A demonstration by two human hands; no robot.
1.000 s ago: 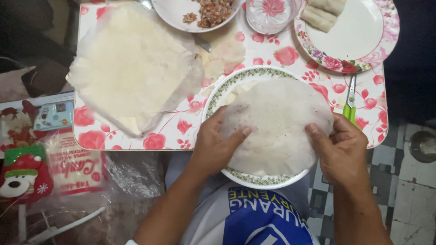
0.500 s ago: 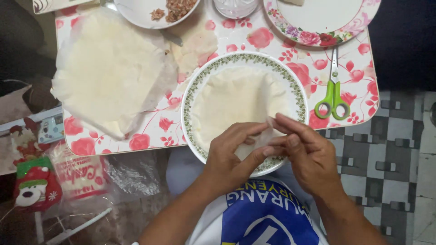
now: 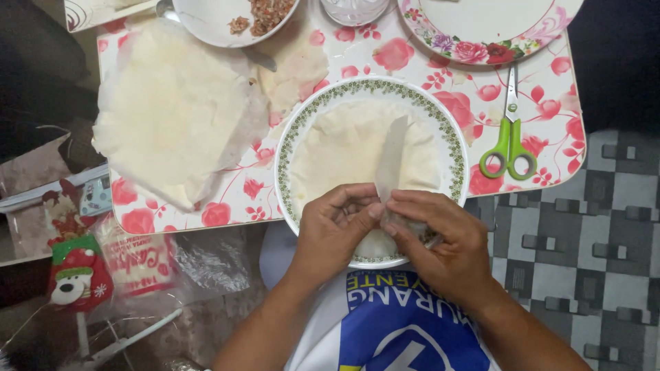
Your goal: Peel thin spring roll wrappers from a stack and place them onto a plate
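A white plate with a green patterned rim (image 3: 292, 144) holds a stack of thin pale wrapper sheets (image 3: 344, 148). My left hand (image 3: 337, 230) and my right hand (image 3: 440, 240) meet over the plate's near edge. Both pinch the near edge of the top wrapper sheet (image 3: 392, 154), which stands lifted in a narrow fold above the stack. My fingertips touch each other at the fold.
A larger pile of wrappers on plastic film (image 3: 172, 110) lies left of the plate on a rose-patterned tray table (image 3: 543, 158). Green-handled scissors (image 3: 509, 137) lie to the right. A bowl of minced filling (image 3: 234, 17), a glass (image 3: 354, 8) and a floral plate (image 3: 481, 27) sit at the far edge.
My hands came together from the sides of the plate to its near edge and pinched the top wrapper. Its edge has since lifted off the stack into a fold.
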